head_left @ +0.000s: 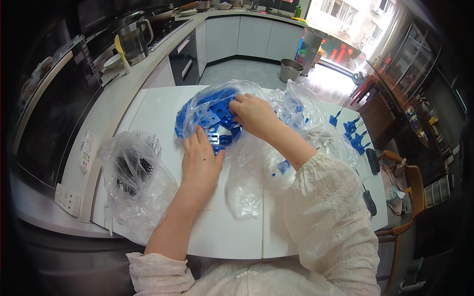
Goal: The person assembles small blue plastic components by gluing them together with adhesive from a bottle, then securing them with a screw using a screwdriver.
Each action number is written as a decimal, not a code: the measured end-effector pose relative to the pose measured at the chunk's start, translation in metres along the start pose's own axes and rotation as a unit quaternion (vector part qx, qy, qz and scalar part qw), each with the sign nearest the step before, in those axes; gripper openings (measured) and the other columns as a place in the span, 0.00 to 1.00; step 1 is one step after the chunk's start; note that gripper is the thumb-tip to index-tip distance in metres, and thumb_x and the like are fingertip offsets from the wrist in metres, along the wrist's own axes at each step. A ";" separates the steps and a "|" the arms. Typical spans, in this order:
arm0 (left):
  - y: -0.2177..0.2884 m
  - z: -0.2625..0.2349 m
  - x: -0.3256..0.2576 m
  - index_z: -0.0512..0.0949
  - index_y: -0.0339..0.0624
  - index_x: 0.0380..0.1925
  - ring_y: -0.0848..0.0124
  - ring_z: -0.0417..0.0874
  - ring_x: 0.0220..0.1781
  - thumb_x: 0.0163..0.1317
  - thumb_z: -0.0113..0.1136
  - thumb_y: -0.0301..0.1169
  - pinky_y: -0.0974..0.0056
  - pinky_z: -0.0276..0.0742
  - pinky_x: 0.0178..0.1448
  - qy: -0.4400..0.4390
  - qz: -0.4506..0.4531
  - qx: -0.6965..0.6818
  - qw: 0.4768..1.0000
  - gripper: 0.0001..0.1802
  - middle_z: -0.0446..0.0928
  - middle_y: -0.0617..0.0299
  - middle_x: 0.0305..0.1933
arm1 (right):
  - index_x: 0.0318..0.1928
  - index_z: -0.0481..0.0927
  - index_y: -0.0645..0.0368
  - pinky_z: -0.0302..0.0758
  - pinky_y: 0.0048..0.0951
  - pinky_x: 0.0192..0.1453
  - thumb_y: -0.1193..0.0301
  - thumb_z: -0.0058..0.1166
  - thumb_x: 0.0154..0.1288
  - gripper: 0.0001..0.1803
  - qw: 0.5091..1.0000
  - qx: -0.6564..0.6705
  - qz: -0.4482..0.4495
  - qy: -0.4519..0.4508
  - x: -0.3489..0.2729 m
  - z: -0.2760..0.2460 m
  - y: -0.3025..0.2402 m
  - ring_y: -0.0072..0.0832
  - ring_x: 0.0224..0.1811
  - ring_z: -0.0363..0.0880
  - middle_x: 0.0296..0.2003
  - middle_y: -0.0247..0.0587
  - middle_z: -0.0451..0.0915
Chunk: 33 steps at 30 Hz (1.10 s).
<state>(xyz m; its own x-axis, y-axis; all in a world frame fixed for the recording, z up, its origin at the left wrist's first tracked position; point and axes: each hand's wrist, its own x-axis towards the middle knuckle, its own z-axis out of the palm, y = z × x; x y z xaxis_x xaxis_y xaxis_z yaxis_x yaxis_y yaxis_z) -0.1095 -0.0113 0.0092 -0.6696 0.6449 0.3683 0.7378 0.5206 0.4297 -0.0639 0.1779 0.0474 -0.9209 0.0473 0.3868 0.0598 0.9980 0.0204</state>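
Note:
A clear plastic bag (224, 88) lies at the far middle of the white table, its mouth towards me. Inside and at its mouth is a heap of flat blue plastic parts (212, 117), some with round holes. My left hand (201, 160) rests at the near left of the mouth, fingers stretched out against the bag and the parts. At the right side of the heap, my right hand (254, 114) has its fingers curled together; what they grip is hidden. A blue part with a silvery metal plate (214, 138) shows between the hands.
On the left, another clear bag (143, 197) holds black parts. Crumpled clear bags (301, 133) with blue bits cover the right middle. Blue branched pieces (351, 127) and black-handled tools (369, 202) lie at the right edge. A counter with a microwave (59, 113) borders the left.

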 end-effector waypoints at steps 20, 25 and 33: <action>0.003 -0.028 0.020 0.67 0.37 0.60 0.67 0.81 0.51 0.68 0.52 0.26 0.68 0.82 0.53 -0.048 -0.123 -0.852 0.506 0.21 0.76 0.53 0.53 | 0.34 0.85 0.59 0.76 0.40 0.42 0.71 0.58 0.55 0.07 0.988 0.103 0.097 0.066 0.014 0.030 -0.004 0.40 0.36 0.80 0.32 0.44 0.80; 0.004 -0.029 0.016 0.65 0.36 0.62 0.64 0.80 0.54 0.70 0.46 0.28 0.67 0.81 0.58 -0.083 -0.112 -0.895 0.425 0.21 0.74 0.47 0.56 | 0.36 0.83 0.52 0.75 0.36 0.48 0.68 0.55 0.53 0.10 0.997 0.065 0.031 -0.008 0.025 0.062 -0.021 0.37 0.47 0.72 0.41 0.36 0.76; 0.007 -0.027 0.014 0.64 0.35 0.62 0.60 0.80 0.55 0.72 0.44 0.32 0.64 0.82 0.56 -0.126 -0.100 -0.916 0.368 0.21 0.74 0.44 0.55 | 0.36 0.81 0.51 0.74 0.36 0.44 0.67 0.55 0.52 0.09 0.993 -0.012 -0.106 0.052 0.022 0.064 -0.013 0.36 0.45 0.73 0.36 0.36 0.75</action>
<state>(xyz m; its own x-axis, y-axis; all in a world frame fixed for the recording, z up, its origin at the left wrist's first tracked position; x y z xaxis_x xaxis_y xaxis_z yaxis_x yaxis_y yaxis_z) -0.1161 -0.0144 0.0395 -0.4962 0.8472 0.1898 -0.7737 -0.5307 0.3462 -0.1099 0.1684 -0.0031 -0.8693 -0.1703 0.4640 -0.1220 0.9837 0.1325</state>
